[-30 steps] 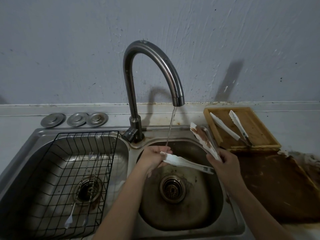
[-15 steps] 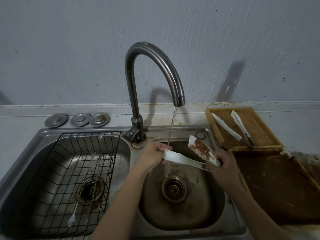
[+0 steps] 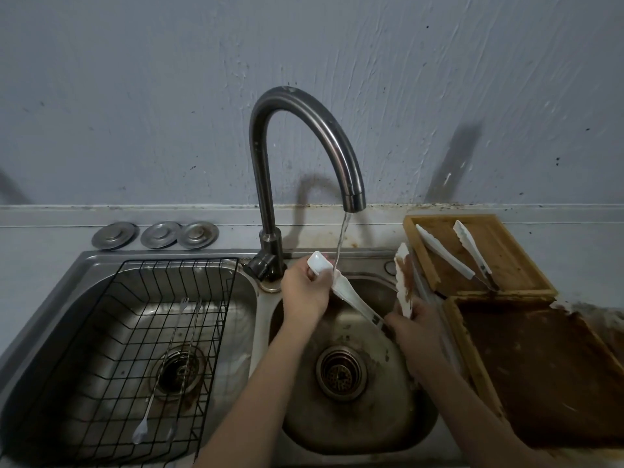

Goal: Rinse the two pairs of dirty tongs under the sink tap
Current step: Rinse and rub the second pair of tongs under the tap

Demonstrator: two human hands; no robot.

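Observation:
A pair of white tongs (image 3: 354, 300) is spread open over the right sink basin (image 3: 358, 417). My left hand (image 3: 305, 292) grips one arm near its tip, right under the water stream (image 3: 341, 241) from the tap (image 3: 304, 136). My right hand (image 3: 417, 324) holds the tongs at the hinge end; the other arm (image 3: 403, 282) stands up, smeared with brown dirt. A second pair of white tongs (image 3: 456, 253) lies in a wooden tray (image 3: 506, 261) on the counter to the right.
The left basin holds a black wire rack (image 3: 111, 332) with long thin utensils (image 3: 162, 383) in it. Three metal drain lids (image 3: 155, 234) sit behind it. A large stained wooden tray (image 3: 547, 373) lies at the right, beside the sink.
The tongs have turned: the arm in my left hand swung up toward the tap base, and the dirty arm rose more upright. My right hand dropped slightly toward the basin.

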